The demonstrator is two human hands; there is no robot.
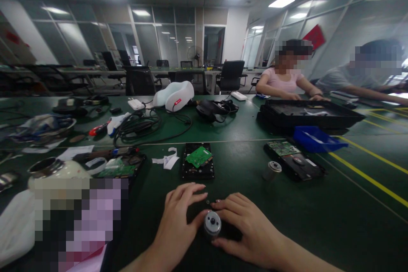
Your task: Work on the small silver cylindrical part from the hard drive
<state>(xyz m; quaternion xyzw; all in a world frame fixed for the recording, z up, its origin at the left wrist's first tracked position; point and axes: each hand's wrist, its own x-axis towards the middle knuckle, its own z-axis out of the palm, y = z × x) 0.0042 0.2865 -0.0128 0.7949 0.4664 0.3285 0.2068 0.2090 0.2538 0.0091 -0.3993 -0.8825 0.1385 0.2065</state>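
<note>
A small silver cylindrical motor [212, 223] stands upright on the green table, its round end with holes facing up. My right hand [247, 223] curls about its right side, thumb at the near side and a finger at the far side. Stretched out to the left of the motor, my left hand [183, 208] has its fingers apart, with the thumb tip at the motor's edge. Between the fingertips of both hands lies a tiny ring [208, 202]. A second metal cylinder [272, 171] stands farther right.
Beyond my hands lie a hard drive with a green circuit board [199, 157] and another drive [296, 161]. A blue bin [318, 139] and black trays [309, 114] stand at right. Cables [140, 125], a neck pillow [175, 95] and a cream pot [60, 170] are left. Two people sit across.
</note>
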